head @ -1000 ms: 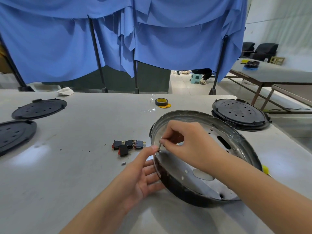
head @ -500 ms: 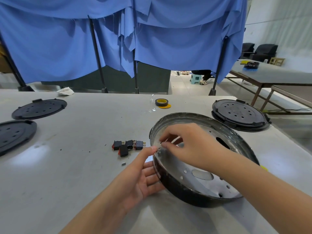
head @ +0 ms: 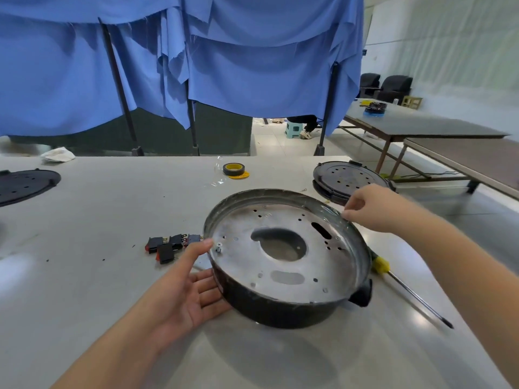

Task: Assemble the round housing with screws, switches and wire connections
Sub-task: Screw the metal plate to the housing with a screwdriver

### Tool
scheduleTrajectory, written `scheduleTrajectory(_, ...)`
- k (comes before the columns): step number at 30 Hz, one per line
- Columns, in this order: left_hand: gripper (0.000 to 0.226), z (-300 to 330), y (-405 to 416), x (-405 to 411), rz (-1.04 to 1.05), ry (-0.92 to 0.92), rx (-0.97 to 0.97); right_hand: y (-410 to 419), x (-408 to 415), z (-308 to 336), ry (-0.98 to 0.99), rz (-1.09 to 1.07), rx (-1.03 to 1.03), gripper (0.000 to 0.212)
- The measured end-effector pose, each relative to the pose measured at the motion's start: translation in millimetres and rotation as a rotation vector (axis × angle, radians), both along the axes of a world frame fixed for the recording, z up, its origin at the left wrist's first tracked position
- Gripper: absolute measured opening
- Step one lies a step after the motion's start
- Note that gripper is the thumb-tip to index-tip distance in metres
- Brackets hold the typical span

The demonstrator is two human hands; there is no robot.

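1. On the grey table (head: 84,276) before you sits the round housing (head: 283,259): black wall, dull silver floor with small holes, slots and a large round opening.
2. It tilts, open face toward you, near side raised.
3. Your left hand (head: 188,287), fingers straight, props its near-left wall; a screw (head: 218,246) stands by your thumb.
4. Your right hand (head: 370,207), fingers curled, pinches the far rim.
5. Black switches (head: 168,244) lie left; a screwdriver (head: 404,287), yellow-handled, lies right.

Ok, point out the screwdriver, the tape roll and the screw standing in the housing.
screwdriver (head: 379,264): head view, on its yellow handle.
tape roll (head: 233,169): head view, on its black outer side.
screw (head: 218,246): head view, on its head, near the housing's left rim.
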State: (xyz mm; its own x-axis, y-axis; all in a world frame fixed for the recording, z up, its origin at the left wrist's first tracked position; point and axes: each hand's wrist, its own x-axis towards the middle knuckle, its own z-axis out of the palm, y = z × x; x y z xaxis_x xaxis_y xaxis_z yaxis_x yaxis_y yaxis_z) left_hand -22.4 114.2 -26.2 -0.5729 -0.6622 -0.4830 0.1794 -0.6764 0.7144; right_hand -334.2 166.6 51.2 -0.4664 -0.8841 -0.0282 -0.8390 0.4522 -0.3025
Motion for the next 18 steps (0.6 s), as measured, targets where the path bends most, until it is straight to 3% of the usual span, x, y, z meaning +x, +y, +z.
scheduleTrajectory(4, 0.082, 0.3, -0.7, 1.2, -0.017, -0.002, 0.004, 11.0, -21.9, -2.3, -0.36, -0.081, 0.049, 0.014)
scheduleTrajectory(7, 0.079, -1.3, -2.3, 2.9, -0.015, -0.004, 0.015, 12.4, -30.9, -9.3, -0.252, -0.087, 0.101, 0.013)
scheduleTrajectory(12, 0.08, -1.4, -3.9, 4.1, -0.01, -0.005, 0.021, 8.9, -23.9, -31.2, -0.18, -0.139, 0.307, 0.034)
scheduleTrajectory(18, 0.083, -1.3, -3.2, 4.1, 0.001, -0.007, 0.018, 4.3, -18.8, -37.3, -0.136, -0.145, 0.249, 0.023)
